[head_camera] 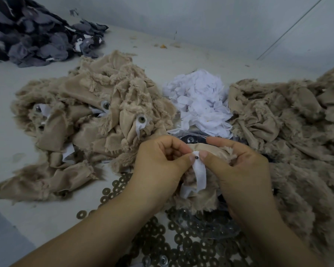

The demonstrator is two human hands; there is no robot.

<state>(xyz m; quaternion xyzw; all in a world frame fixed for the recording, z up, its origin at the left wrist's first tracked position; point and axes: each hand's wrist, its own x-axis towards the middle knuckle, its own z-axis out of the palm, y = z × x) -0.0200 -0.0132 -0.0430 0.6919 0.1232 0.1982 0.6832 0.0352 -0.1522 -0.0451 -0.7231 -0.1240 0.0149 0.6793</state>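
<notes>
head view: left hand (158,162) and right hand (237,166) pinch a white fabric strip (200,176) at its small dark post (196,157), bronze ring washers (112,189) nearest the left.

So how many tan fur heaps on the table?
2. The left heap lies left of the white scraps, the right heap right of them. The left hand and right hand grip a separate tan piece, not counted. More may be hidden off frame.
</notes>
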